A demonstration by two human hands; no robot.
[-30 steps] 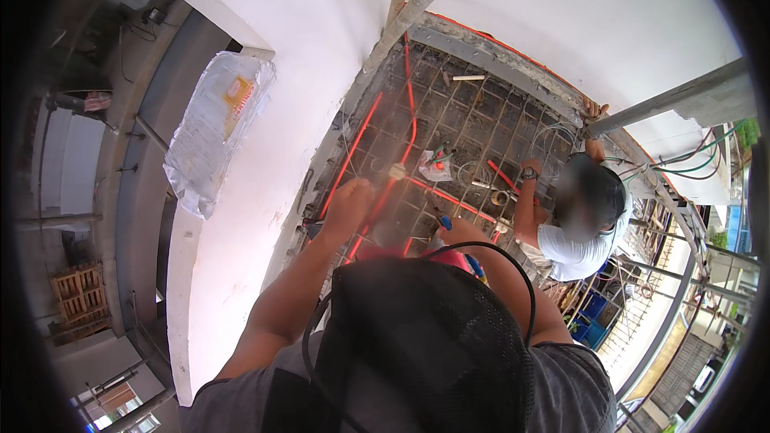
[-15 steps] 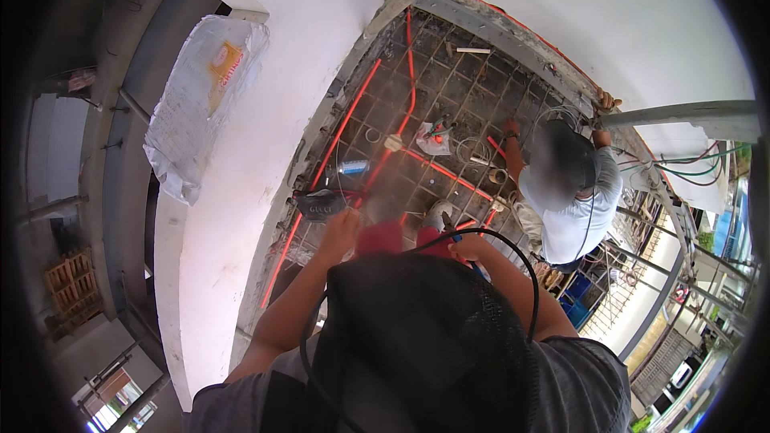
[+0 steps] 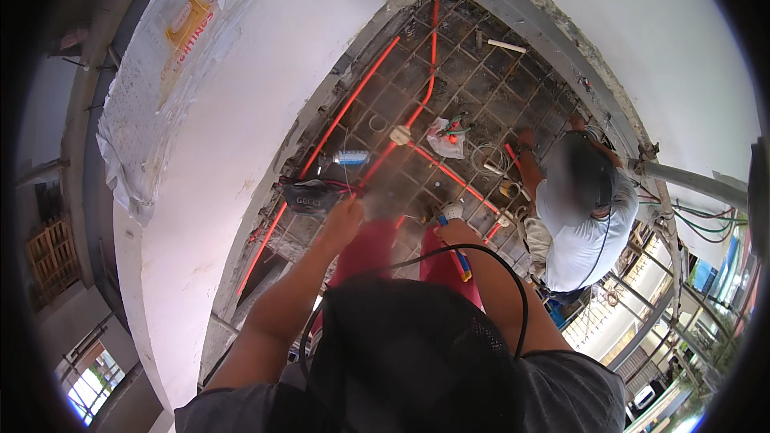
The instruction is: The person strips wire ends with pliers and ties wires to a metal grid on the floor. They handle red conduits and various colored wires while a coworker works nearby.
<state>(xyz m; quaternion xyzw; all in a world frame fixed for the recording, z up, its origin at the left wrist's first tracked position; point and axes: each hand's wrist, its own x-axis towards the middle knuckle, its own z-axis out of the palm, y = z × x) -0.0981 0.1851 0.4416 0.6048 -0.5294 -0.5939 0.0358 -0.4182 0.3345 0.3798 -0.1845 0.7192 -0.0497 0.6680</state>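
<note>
My left hand (image 3: 345, 220) is closed, fingers pinched together beside a black pouch (image 3: 311, 197) and near an orange conduit pipe (image 3: 374, 171). Whatever it pinches is too small to make out. Gripped in my right hand (image 3: 459, 233) is a slim tool with blue and orange handles (image 3: 463, 264), pointing back toward me; its working end is mostly hidden. Both hands are in front of my red-clad legs (image 3: 367, 250), low over a floor of wire-tied rebar mesh (image 3: 473, 88).
A co-worker (image 3: 589, 216) in a light shirt crouches to the right, hands near the slab edge. Orange conduits meet at a junction box (image 3: 400, 135). A spray can (image 3: 350, 158), a plastic bag (image 3: 446, 139) and wire coils (image 3: 486, 159) lie about. A white wall (image 3: 241, 112) rises at left.
My view has shifted, and both hands now show farther from my body. The handles of the tool in my right hand have come into clearer sight. The co-worker has leaned lower, both hands moving.
</note>
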